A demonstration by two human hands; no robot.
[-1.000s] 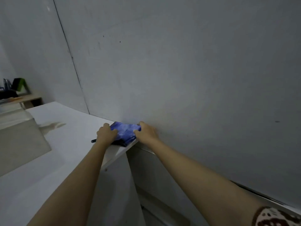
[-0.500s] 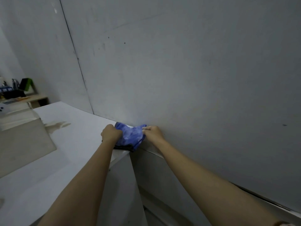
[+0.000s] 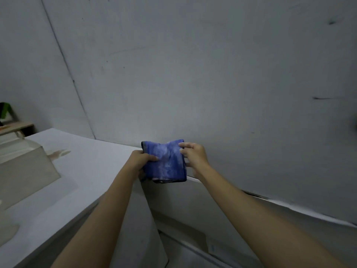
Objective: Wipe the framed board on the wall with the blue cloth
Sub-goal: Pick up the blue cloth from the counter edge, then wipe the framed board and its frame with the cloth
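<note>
Count: 1 blue cloth (image 3: 166,164), 2 hands, i.e. left hand (image 3: 142,160) and right hand (image 3: 195,157), 1 framed board (image 3: 231,89), 1 white worktop (image 3: 87,163), 1 beige box (image 3: 23,169) left, 1 green object (image 3: 3,110) far left.

Light is dim, cool and flat. The board (image 3: 231,84) is palest in a soft patch just above the blue cloth (image 3: 165,161) and darkens toward the picture's 4 corners. The countertop (image 3: 77,171) at the left is the brightest surface, and the gap below its near edge lies in shadow. Focus is soft overall. Dark marks near the right edge are smeared. The board's left edge bows with wide-angle distortion.
</note>
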